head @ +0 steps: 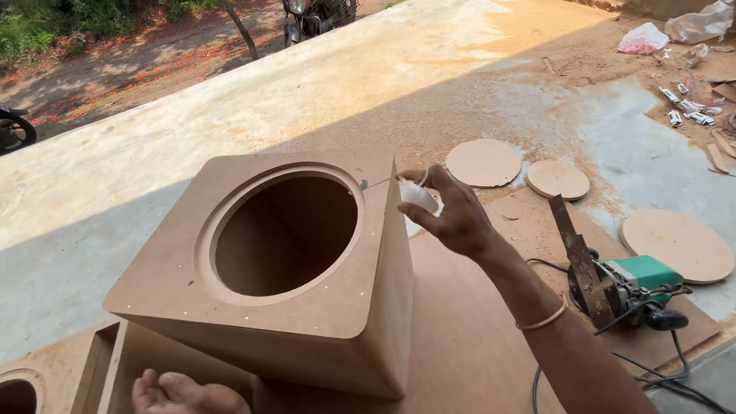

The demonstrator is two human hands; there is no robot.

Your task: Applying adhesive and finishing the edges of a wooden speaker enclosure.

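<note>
right hand (452,215): grips white tube (418,195) | left hand (180,395): cut off, bottom edge

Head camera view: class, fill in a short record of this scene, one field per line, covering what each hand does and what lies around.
Setting: outdoor concrete floor, dusted with sawdust
Main thing: fibreboard box with round opening
Right hand: grips small white tube at the box's top corner
Left hand: open, below the box
Nearby: three wooden discs, green power tool

The right hand (454,218) is bare, its forearm unsleeved, with a thin gold-coloured bangle (543,320) above the wrist.
</note>
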